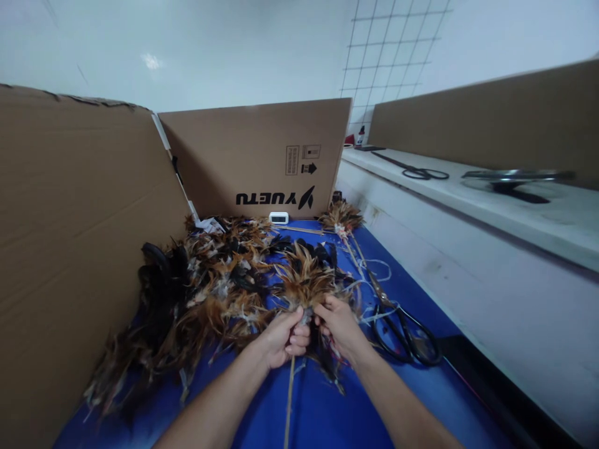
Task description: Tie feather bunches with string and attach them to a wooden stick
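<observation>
A bundle of brown and black feathers (306,274) fans out away from me at the top of a thin stick (290,399). My left hand (285,340) is closed around the base of the bundle, with the stick running down below it towards me. On the right side of the same base, my right hand (337,321) pinches with thumb and fingers; what exactly lies between them is hidden. To the right of that hand lies a pair of scissors with large black handles (407,337), and pale string (374,317) trails nearby.
Loose feathers (210,299) are heaped on the blue tabletop (262,411) at left. Cardboard panels (224,149) wall off the left and back. A small white device (279,217) stands at the back. Another feather bundle (341,218) lies back right; the right ledge holds more scissors (423,173).
</observation>
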{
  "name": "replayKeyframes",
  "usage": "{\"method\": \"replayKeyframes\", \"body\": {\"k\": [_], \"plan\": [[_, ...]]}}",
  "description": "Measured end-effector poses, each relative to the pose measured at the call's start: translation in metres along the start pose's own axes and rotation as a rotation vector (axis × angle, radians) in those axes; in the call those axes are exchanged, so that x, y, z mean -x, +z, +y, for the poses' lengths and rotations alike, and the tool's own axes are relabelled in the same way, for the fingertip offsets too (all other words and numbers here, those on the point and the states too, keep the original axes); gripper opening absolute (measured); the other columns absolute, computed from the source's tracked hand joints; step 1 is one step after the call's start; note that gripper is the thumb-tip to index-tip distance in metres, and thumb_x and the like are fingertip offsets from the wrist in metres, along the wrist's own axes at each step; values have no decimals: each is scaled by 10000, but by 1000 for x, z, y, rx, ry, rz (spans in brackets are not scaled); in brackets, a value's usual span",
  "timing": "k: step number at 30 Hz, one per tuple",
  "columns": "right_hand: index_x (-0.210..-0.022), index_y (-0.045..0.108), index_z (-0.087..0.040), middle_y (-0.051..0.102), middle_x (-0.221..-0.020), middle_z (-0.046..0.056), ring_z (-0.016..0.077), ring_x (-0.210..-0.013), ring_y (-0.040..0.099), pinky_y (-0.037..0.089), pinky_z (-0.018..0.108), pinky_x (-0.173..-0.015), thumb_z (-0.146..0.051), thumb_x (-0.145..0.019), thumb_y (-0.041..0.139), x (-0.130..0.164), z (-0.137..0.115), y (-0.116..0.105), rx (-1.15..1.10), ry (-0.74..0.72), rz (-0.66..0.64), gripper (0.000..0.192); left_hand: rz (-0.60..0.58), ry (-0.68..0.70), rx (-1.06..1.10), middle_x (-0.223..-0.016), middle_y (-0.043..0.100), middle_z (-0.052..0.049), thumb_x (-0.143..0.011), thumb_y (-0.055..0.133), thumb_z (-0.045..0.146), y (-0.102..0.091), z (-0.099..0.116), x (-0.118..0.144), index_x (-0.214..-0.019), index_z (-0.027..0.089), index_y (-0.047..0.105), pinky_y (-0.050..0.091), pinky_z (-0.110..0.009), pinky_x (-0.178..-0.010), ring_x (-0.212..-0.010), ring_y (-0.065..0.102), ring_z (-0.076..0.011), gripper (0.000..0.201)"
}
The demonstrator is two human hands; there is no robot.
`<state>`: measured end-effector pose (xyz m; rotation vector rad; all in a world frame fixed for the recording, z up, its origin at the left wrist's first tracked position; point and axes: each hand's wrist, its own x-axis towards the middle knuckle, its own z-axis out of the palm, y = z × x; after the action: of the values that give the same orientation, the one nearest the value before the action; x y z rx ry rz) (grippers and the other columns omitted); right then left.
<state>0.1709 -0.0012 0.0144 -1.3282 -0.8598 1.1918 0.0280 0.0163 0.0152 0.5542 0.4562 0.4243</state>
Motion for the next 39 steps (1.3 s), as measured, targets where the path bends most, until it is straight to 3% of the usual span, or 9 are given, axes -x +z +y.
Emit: {"method": "replayKeyframes", "body": {"k": [4, 7, 11, 15, 22, 28, 36, 39], "plan": [[-629, 488, -203, 460, -413, -71, 86, -368, 403, 302, 204, -395, -374, -751, 548, 2, 0, -4, 260, -177, -67, 220, 10, 48, 11, -563, 253, 72, -800, 546, 435, -1, 3, 1, -843, 99, 495, 105, -106, -315, -387, 181, -4, 342], [-657, 511, -200, 529, -536, -48, 111, -495, 501, 376, 222, -511, -399, -816, 484, 7, -2, -5, 419, -329, -194, 256, 27, 115, 63, -563, 269, 70, -801, 555, 409, -3, 8, 2, -793, 134, 450, 109, -103, -309, -390, 194, -9, 295], [-803, 535, -203, 566, -602, -38, 116, -510, 516, 385, 229, -535, -389, -890, 353, 15, -6, -4, 445, -273, -389, 275, 26, 181, 84, -560, 263, 69, -816, 538, 398, -3, 16, 4, -735, 141, 413, 105, -102, -298, -390, 184, -9, 297], [-727, 536, -196, 535, -576, -38, 115, -536, 491, 358, 220, -545, -349, -877, 397, 19, -6, -6, 580, -323, -444, 255, 17, 230, 103, -557, 241, 71, -822, 534, 387, -3, 23, 8, -694, 143, 389, 109, -99, -295, -389, 172, -7, 311], [-632, 495, -196, 475, -530, -48, 112, -527, 466, 302, 218, -532, -257, -864, 380, 20, -5, -10, 832, -413, -373, 267, 16, 295, 177, -566, 226, 73, -828, 537, 354, -1, 35, 18, -730, 144, 398, 111, -97, -298, -390, 195, -7, 270], [-665, 550, -197, 500, -519, -38, 130, -530, 500, 348, 230, -553, -318, -868, 356, 15, -3, -12, 837, -404, -372, 305, 13, 326, 177, -559, 224, 74, -815, 552, 370, -2, 39, 24, -688, 146, 370, 102, -102, -306, -389, 196, -6, 315], [-861, 632, -187, 587, -537, 3, 177, -492, 558, 426, 278, -513, -452, -819, 370, -15, 15, -38, 914, -344, -99, 375, 31, 355, 131, -553, 259, 75, -771, 595, 403, -11, 37, 22, -648, 169, 297, 88, -109, -318, -385, 201, -5, 398], [-948, 624, -175, 652, -861, 89, 224, -690, 619, 479, 341, -636, -428, -786, 437, -7, 4, -36, 1019, -572, 73, 354, 68, 376, 104, -551, 276, 78, -736, 628, 423, -13, 35, 20, -653, 180, 275, 86, -112, -328, -384, 210, -5, 436]]}}
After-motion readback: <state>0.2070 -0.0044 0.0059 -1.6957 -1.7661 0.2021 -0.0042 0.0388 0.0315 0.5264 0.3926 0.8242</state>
